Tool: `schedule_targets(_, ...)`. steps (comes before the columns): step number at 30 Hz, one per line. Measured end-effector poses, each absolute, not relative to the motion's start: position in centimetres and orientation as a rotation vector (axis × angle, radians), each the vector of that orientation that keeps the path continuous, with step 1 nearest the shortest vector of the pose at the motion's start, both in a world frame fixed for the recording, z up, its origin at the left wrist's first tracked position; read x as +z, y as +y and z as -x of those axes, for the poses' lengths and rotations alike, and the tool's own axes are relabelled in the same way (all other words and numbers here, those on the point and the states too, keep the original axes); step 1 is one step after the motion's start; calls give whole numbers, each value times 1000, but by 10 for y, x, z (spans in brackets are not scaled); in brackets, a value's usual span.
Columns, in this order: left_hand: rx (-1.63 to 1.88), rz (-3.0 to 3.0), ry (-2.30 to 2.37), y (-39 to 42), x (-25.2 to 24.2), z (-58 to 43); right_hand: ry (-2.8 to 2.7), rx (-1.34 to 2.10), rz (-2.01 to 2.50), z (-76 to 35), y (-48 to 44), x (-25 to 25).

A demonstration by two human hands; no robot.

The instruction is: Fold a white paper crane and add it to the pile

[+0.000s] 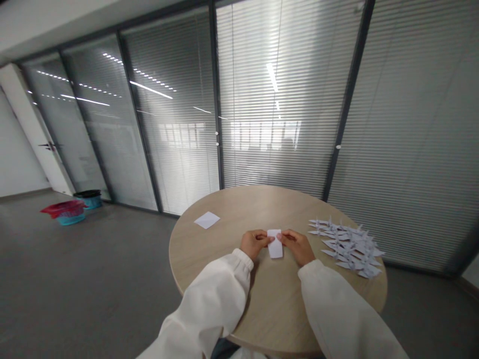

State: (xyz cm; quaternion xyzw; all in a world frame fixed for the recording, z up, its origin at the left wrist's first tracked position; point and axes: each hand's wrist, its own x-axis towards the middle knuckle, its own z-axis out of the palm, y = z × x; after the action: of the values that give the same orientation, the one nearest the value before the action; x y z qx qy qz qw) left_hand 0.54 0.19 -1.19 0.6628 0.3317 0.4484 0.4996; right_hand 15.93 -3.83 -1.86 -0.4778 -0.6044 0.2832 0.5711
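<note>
The small folded paper (275, 249) sits just right of the lower centre of the frame, above or on the tabletop (262, 205); whether its lower end touches the wood I cannot tell. The left grip (255, 243) pinches its upper left edge between thumb and fingers, and the right grip (297, 244) pinches the upper right edge the same way. It should be very light, fairly crisp along its creases but easily bent, smooth enough to slide under a loose pinch and quick to crumple or tear if pressed hard. The side edges near the top look the best place to hold it, with gentle fingertip pressure. The person's own fingers hide part of those edges. A flat white sheet (207, 220) lies left of centre, well apart from both hands. A crowded cluster of pointed paper figures (350, 248) occupies the lower right, beyond the right grip, and looks fragile, so an outward sweep of that sleeve (337, 299) could disturb it.
</note>
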Motion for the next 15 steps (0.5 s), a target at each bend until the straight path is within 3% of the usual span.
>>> schedule_targets(15,1056,-1563,784,0,-13,-7,-1437,629,1140,-160,-39,-18)
